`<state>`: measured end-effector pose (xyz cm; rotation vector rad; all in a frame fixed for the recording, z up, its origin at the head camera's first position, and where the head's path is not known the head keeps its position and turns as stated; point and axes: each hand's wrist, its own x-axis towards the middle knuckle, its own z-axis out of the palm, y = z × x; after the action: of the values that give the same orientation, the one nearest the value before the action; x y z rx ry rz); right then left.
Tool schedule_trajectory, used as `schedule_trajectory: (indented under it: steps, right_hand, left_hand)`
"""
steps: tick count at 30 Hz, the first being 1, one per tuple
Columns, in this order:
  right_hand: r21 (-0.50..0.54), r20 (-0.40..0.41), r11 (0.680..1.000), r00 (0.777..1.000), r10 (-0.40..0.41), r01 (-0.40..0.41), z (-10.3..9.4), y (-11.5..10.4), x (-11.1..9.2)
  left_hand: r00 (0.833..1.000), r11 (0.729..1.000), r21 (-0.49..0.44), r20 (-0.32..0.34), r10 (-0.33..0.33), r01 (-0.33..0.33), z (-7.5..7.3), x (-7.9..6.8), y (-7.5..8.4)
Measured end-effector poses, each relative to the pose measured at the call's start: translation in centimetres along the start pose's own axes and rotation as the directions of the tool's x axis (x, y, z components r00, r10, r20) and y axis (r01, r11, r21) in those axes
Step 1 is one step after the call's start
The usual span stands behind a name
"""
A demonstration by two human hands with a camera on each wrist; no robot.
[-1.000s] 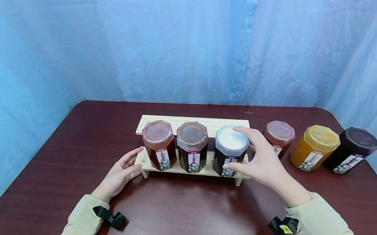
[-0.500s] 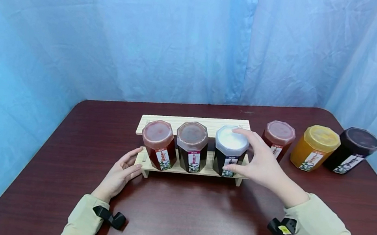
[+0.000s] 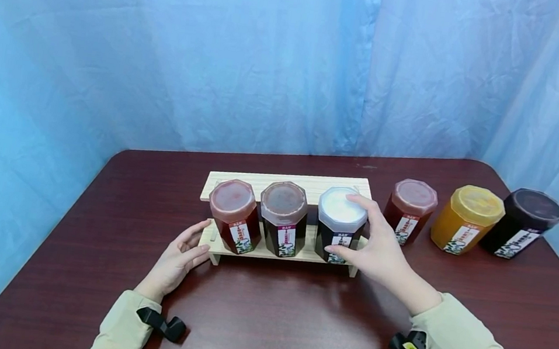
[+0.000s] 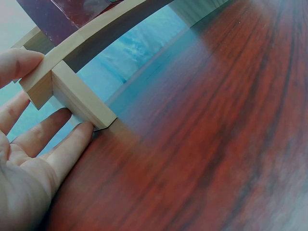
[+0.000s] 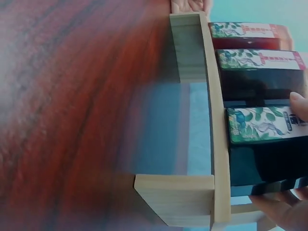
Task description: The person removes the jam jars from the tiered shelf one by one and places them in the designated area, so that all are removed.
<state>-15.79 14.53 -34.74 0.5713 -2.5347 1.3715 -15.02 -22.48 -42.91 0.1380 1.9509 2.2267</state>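
A two-tier wooden rack [image 3: 309, 251] stands on the table, with three octagonal jars on its lower shelf. My right hand [image 3: 381, 247] grips the dark jar [image 3: 327, 234] with the whitish lid at the right end, thumb across the front and fingers round the far side. In the right wrist view, this jar's base [image 5: 230, 159] is right at the shelf board. Left of it stand a brown-lidded jar [image 3: 285, 213] and a red jar [image 3: 237, 210]. My left hand [image 3: 178, 258] holds the rack's left end, thumb on the shelf edge and fingers by the leg [image 4: 82, 94].
To the right of the rack, several more jars stand on the dark red table [image 3: 260, 319]: a red one [image 3: 411, 206], a yellow one [image 3: 466, 223] and a dark one [image 3: 524, 224]. Behind the table hangs a light blue curtain [image 3: 273, 61].
My right hand and forearm have shifted slightly left, with the hand still around the dark jar. More of the red jar behind it shows. My left hand has stayed on the rack's end.
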Motion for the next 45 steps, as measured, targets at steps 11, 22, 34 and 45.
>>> schedule_trajectory:
  steps: [11,22,34,45]
  right_hand:
    - [-0.022,-0.092,0.999,0.995,0.042,-0.044,1.2,-0.1,-0.6]
    - [-0.053,-0.137,0.999,0.991,-0.001,-0.007,1.3,0.3,-0.7]
    - [-0.029,-0.194,0.999,0.981,-0.022,0.017,1.5,0.2,-0.5]
    - [-0.017,-0.218,1.0,0.976,-0.025,0.021,1.6,0.2,-0.5]
  left_hand:
    - [1.0,1.0,0.008,0.001,-0.006,0.006,-0.1,-0.2,0.1]
    - [1.0,1.0,0.01,-0.001,-0.004,0.004,0.0,-0.3,-0.1]
    - [1.0,1.0,0.011,-0.006,0.0,0.0,0.1,-0.1,0.0]
    - [1.0,1.0,0.01,-0.009,-0.003,0.003,0.0,0.0,-0.2]
